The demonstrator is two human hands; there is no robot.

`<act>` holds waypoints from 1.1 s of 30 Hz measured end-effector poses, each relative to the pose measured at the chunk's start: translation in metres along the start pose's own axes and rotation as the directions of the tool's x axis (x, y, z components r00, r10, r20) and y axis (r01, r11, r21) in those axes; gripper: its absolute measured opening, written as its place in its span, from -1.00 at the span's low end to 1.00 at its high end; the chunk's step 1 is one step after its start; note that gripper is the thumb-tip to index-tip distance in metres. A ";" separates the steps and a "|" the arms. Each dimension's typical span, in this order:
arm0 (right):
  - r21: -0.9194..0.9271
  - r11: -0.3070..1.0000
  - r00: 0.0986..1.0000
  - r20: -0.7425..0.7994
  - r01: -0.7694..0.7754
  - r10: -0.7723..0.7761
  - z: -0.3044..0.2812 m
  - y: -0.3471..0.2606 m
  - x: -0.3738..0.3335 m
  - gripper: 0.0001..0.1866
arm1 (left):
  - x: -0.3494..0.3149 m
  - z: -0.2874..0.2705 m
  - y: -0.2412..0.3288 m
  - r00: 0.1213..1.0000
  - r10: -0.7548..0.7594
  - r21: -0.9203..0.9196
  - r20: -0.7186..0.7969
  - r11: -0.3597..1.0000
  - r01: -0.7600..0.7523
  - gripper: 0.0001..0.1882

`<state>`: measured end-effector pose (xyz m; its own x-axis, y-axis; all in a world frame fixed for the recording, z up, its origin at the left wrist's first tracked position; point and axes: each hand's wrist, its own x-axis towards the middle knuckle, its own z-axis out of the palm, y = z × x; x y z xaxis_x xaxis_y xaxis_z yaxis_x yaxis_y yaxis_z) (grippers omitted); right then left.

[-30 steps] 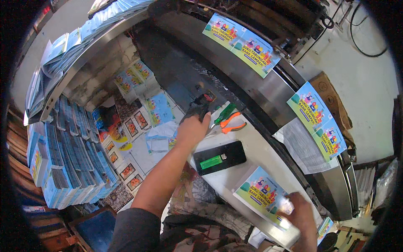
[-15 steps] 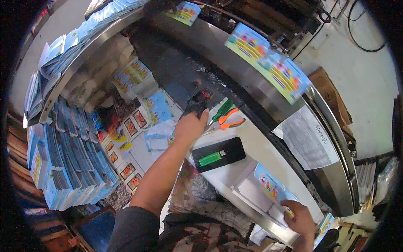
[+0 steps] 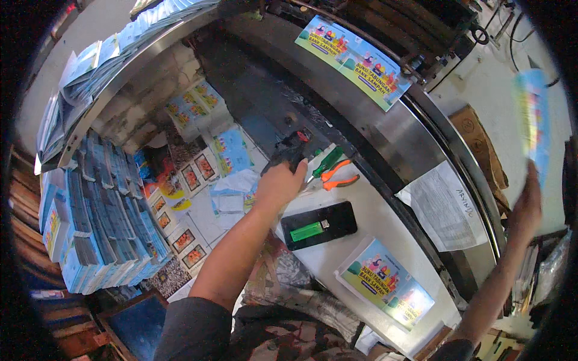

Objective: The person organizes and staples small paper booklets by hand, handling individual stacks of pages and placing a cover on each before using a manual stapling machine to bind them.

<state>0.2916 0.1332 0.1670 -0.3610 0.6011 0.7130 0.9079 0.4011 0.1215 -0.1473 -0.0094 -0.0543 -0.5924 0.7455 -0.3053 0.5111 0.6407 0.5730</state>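
My left hand (image 3: 282, 183) reaches to the middle of the bench, its fingers curled over a black object (image 3: 288, 149) with a red spot; its exact kind is unclear. Beside it lie a green-handled screwdriver (image 3: 328, 161) and orange-handled pliers (image 3: 341, 174). Raised at the far right, my right hand (image 3: 528, 201) grips a light-blue printed sheet (image 3: 532, 129), blurred by motion. Nearer me, a stack of printed covers (image 3: 385, 283) sits on the white worktop, a picture of cartoon figures on top. A black phone (image 3: 337, 219) with a green lighter (image 3: 306, 231) on it lies between.
A wide printed sheet (image 3: 355, 60) rests on the curved metal ledge (image 3: 385, 135), with a handwritten paper (image 3: 448, 207) farther down. Tall stacks of blue booklets (image 3: 108, 222) stand at left. More booklets (image 3: 90, 63) line the upper-left rail. Dark machinery (image 3: 373, 21) is at the top.
My right hand has swung from the worktop stack up to the far right, carrying a printed sheet. The printed sheet on the ledge appears higher and further left. My left hand stays on the black object.
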 end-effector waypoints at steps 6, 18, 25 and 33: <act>-0.094 0.985 0.851 0.520 0.147 -0.078 0.061 -0.061 -0.055 -0.49 | -0.001 0.000 0.005 1.000 -0.016 0.029 0.024 0.999 0.016 -0.27; 0.354 0.923 0.735 0.664 -0.147 -0.138 -0.044 -0.101 -0.130 -0.55 | 0.135 -0.028 0.102 0.975 0.211 -0.820 0.064 0.568 -0.069 -0.27; 0.278 0.801 0.670 0.716 -0.530 0.195 -0.122 -0.116 -0.195 -0.57 | 0.218 -0.030 0.183 0.988 -0.141 -0.982 0.064 0.170 0.088 -0.39; 0.171 0.819 0.681 0.659 -0.548 0.318 -0.124 -0.111 -0.226 -0.62 | 0.191 -0.043 0.178 0.992 0.022 -0.993 0.121 -0.005 0.121 -0.71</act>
<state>0.2992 -0.1330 0.0779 -0.0974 0.9928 0.0694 0.9050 0.1174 -0.4088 -0.1961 0.2389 0.0223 -0.5017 0.7759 -0.3825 -0.6922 -0.0949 0.7154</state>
